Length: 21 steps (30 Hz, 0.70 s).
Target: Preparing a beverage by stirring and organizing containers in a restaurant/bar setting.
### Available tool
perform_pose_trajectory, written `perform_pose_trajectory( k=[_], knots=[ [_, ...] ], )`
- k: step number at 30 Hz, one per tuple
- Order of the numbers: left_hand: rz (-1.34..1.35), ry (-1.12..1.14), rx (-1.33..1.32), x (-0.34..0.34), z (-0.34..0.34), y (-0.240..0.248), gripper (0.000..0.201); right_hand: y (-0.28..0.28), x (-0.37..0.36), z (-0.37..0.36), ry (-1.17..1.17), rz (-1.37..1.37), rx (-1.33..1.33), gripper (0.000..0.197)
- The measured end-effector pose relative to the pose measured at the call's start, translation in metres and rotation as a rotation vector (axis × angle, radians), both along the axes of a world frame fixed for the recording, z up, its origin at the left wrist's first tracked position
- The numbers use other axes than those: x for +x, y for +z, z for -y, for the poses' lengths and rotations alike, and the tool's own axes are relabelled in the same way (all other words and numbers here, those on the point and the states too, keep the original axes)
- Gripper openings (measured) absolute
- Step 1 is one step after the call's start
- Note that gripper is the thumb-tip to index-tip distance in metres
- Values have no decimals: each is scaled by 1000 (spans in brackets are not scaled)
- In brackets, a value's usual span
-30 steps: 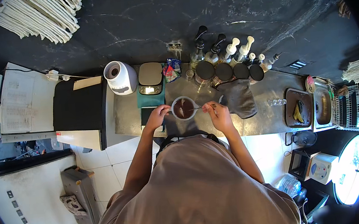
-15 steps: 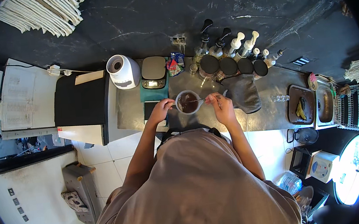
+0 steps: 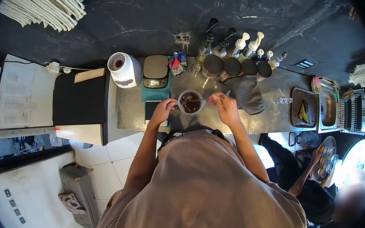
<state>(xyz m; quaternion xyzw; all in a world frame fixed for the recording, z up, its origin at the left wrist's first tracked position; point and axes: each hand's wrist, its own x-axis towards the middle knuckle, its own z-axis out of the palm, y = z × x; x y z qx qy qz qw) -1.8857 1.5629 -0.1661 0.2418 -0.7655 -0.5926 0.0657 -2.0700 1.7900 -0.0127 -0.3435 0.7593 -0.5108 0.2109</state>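
A pale cup [image 3: 191, 113] with dark brown liquid [image 3: 189, 101] sits at the front of the steel counter, before my chest. My left hand [image 3: 163, 110] is closed on the small handle at the cup's left side. From the other side, my right hand [image 3: 225, 106] pinches a thin spoon [image 3: 199, 99], whose far end dips into the liquid. Beyond the left hand lies a digital scale [image 3: 155, 70] on a teal cloth [image 3: 149, 94]. Right of the right hand is a crumpled grey cloth [image 3: 248, 95].
Several pump bottles [image 3: 240, 44] and dark-lidded jars [image 3: 232, 67] line the wall. A white appliance [image 3: 124, 71] stands left of the scale. At right are a brown tray [image 3: 304, 119] and a sink [image 3: 328, 108]. Behind right, another person's arm [image 3: 302, 180] holds a tray of glasses [image 3: 326, 160].
Another person carrying a tray of glasses has come into view at the lower right. The spoon has shifted slightly inside the cup; my hands keep their holds.
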Motion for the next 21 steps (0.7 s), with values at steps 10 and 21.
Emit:
perform_pose_trajectory(
  k=[10, 21],
  knots=[
    [-36, 10, -28, 2, -2, -1, 21, -18, -5, 1, 91, -240, 85, 22],
    [-21, 24, -32, 3, -2, -3, 21, -46, 0, 12, 181, -429, 175, 22]
  ],
)
